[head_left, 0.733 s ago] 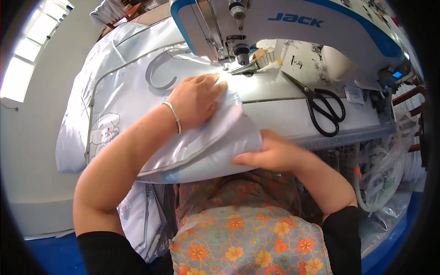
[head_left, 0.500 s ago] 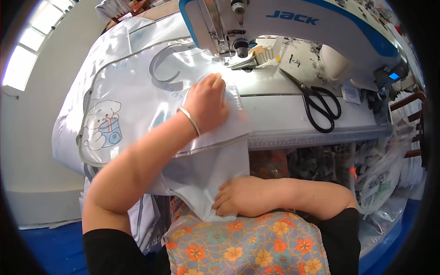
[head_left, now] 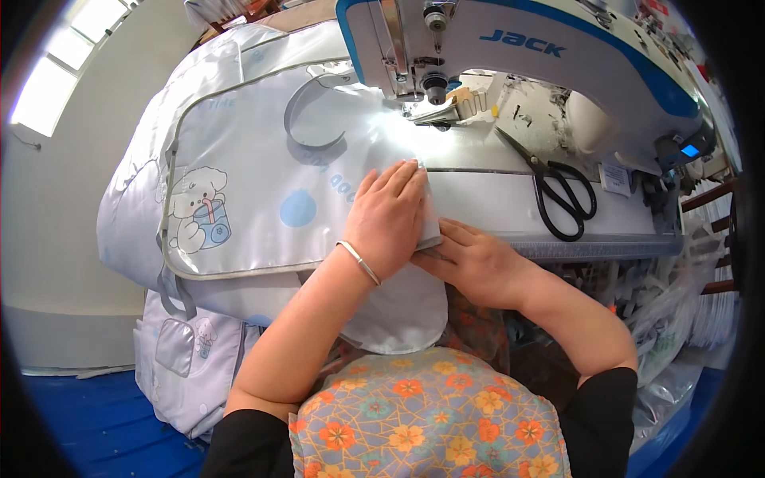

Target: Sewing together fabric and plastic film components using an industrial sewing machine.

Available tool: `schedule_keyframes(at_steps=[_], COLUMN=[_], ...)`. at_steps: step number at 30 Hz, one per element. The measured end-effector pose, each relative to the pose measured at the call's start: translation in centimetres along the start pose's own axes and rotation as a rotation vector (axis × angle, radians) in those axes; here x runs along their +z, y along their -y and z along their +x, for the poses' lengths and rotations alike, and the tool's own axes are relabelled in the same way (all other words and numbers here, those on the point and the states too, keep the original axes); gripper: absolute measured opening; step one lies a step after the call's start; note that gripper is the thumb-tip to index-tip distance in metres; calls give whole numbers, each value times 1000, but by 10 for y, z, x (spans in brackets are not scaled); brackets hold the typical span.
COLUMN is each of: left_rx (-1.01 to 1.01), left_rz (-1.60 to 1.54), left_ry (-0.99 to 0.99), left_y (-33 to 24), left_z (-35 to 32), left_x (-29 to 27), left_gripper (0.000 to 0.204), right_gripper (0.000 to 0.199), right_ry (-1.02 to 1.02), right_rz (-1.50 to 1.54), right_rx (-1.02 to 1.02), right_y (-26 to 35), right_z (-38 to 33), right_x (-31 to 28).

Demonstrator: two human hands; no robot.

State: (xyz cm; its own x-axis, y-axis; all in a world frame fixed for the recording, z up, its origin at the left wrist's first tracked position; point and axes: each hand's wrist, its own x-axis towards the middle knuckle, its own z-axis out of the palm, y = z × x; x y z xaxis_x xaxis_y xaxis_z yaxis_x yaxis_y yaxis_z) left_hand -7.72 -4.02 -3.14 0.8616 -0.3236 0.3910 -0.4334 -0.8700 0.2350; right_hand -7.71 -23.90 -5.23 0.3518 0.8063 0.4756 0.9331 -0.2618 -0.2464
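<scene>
A white, shiny fabric panel (head_left: 247, 143) with grey piped edges and a printed cartoon puppy lies on the sewing table, its right end below the sewing machine (head_left: 510, 48). My left hand (head_left: 389, 215) rests flat on the panel near its right edge, fingers together and stretched out. At the panel's near right corner, my right hand (head_left: 482, 263) has its fingers around the edge, gripping it; the fingertips are partly hidden. A curled grey strip (head_left: 296, 119) lies on top of the panel. Pale cloth (head_left: 398, 319) hangs over the table's front edge beneath my left wrist.
Black-handled scissors (head_left: 554, 187) lie right of the panel. A clear ruler strip (head_left: 558, 245) runs along the table's front edge. A printed fabric bag (head_left: 191, 374) hangs at the lower left. Clear plastic bags (head_left: 669, 319) and a wooden rack (head_left: 713, 231) stand at right.
My right hand has risen from the hanging cloth to the panel's near right corner. My left hand has moved slightly right and nearer, now flat. The hanging cloth has dropped loose.
</scene>
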Motion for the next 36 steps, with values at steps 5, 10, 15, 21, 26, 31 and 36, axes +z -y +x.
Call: schedule_keyframes(at_steps=[5,10,15,21,26,31,36], left_rx=[44,42,31,13,-1257,-1110,-879], left_rz=[5,-26,-16,-458,-1183,-1539,550], left_ry=[34,21,276,-96,-843,-928,-45], left_y=[7,20,28,9,90,232,283], left_z=[7,22,42,-111,-291,-294,-258], left_x=[-4,-4,-27,-116,-75,-116,-150], left_gripper=[36,28,27,18,53,55,38], right_gripper=[33,25,26,33,33,35,41], right_ry=[-116,-120,-85,-20,-51,19,-291], right_rz=[-93,-32,8,18,-10,21,-35], right_rx=[-63,71,101,132,55,-33,351], right_y=[3,2,-14,-28,-10,16,-11], right_z=[10,25,36,35,14,4,0], right_x=[6,5,4,-7,-13,-7,-18])
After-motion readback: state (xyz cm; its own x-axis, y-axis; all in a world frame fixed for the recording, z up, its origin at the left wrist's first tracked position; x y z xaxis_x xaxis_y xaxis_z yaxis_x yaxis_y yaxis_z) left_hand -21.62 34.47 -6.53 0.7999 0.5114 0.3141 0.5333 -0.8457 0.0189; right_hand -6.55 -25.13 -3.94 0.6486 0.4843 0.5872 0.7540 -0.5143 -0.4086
